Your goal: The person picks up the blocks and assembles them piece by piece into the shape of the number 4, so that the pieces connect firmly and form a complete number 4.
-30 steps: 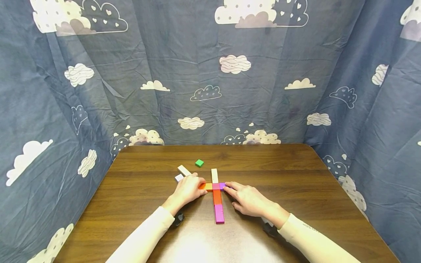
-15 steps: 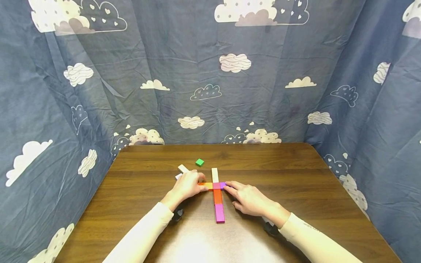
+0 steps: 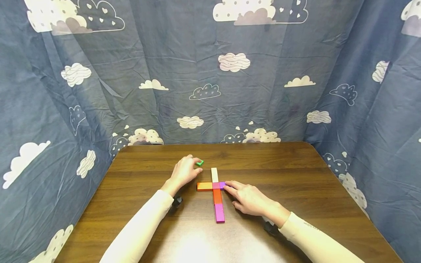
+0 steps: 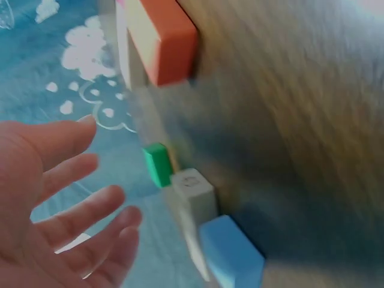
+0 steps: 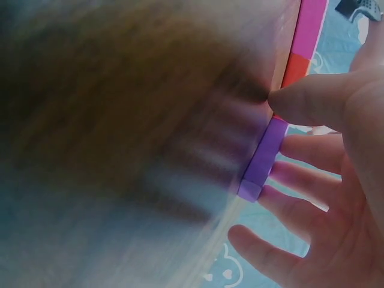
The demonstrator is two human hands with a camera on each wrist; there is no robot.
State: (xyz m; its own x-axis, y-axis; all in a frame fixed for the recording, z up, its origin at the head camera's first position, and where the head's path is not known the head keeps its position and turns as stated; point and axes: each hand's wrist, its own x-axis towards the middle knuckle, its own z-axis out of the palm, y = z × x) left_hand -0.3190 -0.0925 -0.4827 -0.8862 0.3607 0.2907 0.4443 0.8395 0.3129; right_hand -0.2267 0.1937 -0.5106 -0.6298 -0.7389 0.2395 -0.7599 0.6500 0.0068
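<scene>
Over the table, my left hand (image 3: 185, 171) hovers with fingers spread beside a small green block (image 3: 200, 163), holding nothing. A pale block (image 4: 197, 197) and a light-blue block (image 4: 233, 251) lie near it in the left wrist view; the hand hides them in the head view. My right hand (image 3: 250, 199) rests its fingertips along a purple block (image 5: 264, 153), its thumb apart from them. That block joins a flat cross with a pink square (image 3: 215, 185) at the middle, an orange block (image 3: 204, 186), a cream block (image 3: 214, 175), a red block (image 3: 217, 196) and a magenta block (image 3: 219, 213).
The brown wooden table (image 3: 279, 164) extends around the blocks. Behind it and along the sides hangs a dark blue curtain (image 3: 256, 98) with cloud prints. Both wrists carry a small dark device.
My left hand has released the orange block and moved up and left toward the green block, now covering the pale and light-blue blocks. The right hand stays at the purple block.
</scene>
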